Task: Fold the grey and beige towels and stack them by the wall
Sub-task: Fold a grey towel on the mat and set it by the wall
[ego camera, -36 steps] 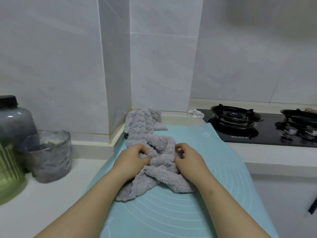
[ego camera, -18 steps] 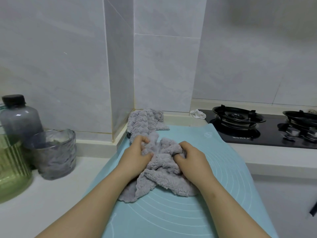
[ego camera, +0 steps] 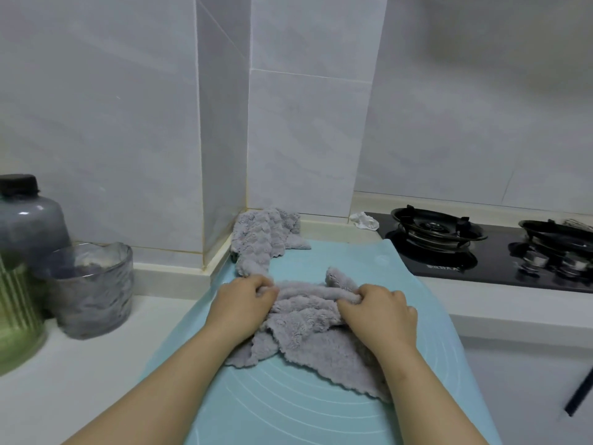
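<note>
Blue mat [ego camera: 288, 409] covers the middle of the counter [ego camera: 80, 364]. A crumpled grey towel [ego camera: 308, 319] lies at the mat's centre. Left hand [ego camera: 244, 300] grips its left end with curled fingers; right hand [ego camera: 382, 313] pinches a fold at its right end. A second towel [ego camera: 263, 239], also grey, lies bunched at the mat's far-left corner, against the wall. Glass cup [ego camera: 93, 290] stands left of the mat; stove [ego camera: 481, 248] at the far right.

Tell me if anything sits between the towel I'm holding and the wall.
Yes: a second grey towel lies crumpled in the corner against the wall, just beyond the held towel that the left hand and right hand grip. Nothing else visible lies on the teal mat between them.
</note>
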`<state>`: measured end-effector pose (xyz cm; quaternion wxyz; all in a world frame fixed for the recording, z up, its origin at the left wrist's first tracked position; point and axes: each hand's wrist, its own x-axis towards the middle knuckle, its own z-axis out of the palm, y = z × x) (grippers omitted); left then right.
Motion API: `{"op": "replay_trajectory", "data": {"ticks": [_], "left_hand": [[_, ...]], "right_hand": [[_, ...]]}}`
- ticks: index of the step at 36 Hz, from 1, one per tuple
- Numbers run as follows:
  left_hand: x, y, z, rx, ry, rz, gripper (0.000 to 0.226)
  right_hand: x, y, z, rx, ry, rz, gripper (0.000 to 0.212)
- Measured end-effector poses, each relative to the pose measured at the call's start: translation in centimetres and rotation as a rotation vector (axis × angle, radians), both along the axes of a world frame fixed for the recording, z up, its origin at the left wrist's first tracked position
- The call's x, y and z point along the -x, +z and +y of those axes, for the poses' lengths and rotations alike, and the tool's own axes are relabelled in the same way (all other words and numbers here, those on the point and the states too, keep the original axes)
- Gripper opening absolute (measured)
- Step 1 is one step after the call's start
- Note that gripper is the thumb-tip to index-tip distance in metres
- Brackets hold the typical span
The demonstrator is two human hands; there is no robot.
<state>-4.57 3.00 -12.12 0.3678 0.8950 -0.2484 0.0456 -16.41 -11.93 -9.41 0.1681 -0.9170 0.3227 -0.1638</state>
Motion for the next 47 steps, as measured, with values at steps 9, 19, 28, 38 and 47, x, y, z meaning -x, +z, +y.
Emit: {"op": "replay_trajectory", "data": {"ticks": [9,19,28,38,47], "left_hand": [[0.4,1.4,0.4,0.186,-0.028,-0.029,0.019],[0.0,1.1,0.3,0.174,-0.074,0.051,0.071],[0.8,1.5,0.2,-0.016,0.069,-0.069,0.027],[0.9,1.2,0.3,-0.314,0.02,-0.034,0.038],[0.0,2.8,2.2,0.133,0.061,0.181,0.026]], "right_hand": [[-0.7,-0.6,-0.6,-0.143,0.016,-0.284,0.023],[-0.8,-0.8,-0.8,-0.047,0.064,-0.451,0.052],[-0.5,-0.7,-0.4,0.008,-0.001,-0.073,0.042],[-0.2,-0.9,-0.5,0.005,0.044,0.104,0.039],[-0.1,-0.8,-0.8,-0.016,0.049,0.071,0.036]]}}
